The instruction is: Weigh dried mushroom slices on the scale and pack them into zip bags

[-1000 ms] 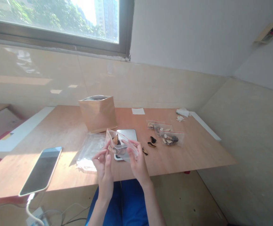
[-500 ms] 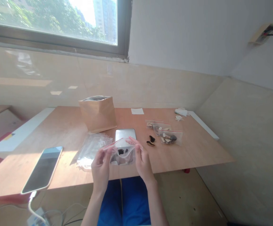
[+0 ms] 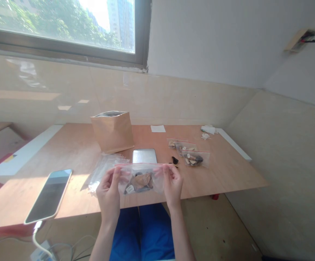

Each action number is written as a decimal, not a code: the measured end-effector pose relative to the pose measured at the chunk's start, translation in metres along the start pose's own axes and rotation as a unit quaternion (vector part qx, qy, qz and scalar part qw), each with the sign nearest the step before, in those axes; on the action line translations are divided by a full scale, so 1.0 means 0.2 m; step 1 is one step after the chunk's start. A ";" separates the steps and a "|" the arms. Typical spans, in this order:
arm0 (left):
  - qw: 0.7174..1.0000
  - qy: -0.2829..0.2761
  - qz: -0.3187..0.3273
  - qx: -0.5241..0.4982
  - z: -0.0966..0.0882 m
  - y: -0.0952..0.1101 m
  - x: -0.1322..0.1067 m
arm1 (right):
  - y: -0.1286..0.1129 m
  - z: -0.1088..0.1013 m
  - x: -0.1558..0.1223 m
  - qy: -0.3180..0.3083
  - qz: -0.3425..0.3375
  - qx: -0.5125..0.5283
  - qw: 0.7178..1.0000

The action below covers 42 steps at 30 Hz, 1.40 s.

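Note:
My left hand [image 3: 108, 188] and my right hand [image 3: 173, 185] pinch the two top corners of a clear zip bag [image 3: 157, 183], stretched flat between them over the table's front edge. Inside lie brown and dark dried pieces [image 3: 141, 181] and a small white label or packet [image 3: 130, 189]. The bag's red-edged top runs straight from hand to hand. Just behind it is a silver digital scale [image 3: 144, 156], its near part hidden by the bag. A dark dried piece [image 3: 175, 160] lies right of the scale, with another partly covered by my right fingers.
Several filled zip bags [image 3: 197, 159] lie to the right. A stack of clear bags [image 3: 100, 172] is on the left, before an upright open kraft paper bag [image 3: 113, 132]. A phone [image 3: 50, 195] on a cable lies near the left front edge. White paper [image 3: 158, 128] is at the back.
My hands have moved apart and pulled the bag's mouth from gaping to a straight line. The bag now faces me with its contents showing.

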<state>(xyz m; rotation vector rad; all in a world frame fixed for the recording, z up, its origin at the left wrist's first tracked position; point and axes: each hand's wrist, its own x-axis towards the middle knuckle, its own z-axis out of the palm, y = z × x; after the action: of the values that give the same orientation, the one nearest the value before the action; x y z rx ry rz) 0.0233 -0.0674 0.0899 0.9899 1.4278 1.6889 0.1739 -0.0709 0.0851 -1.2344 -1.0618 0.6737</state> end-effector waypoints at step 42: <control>0.996 -0.035 0.027 0.080 -0.01 -0.03 -0.01 | 0.03 -0.01 0.02 -0.009 0.019 0.038 0.999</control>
<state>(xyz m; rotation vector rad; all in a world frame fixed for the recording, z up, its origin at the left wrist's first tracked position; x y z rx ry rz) 0.0224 -0.0696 0.0832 1.1735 1.5215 1.5802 0.1782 -0.0673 0.0804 -1.1865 -1.0208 0.7498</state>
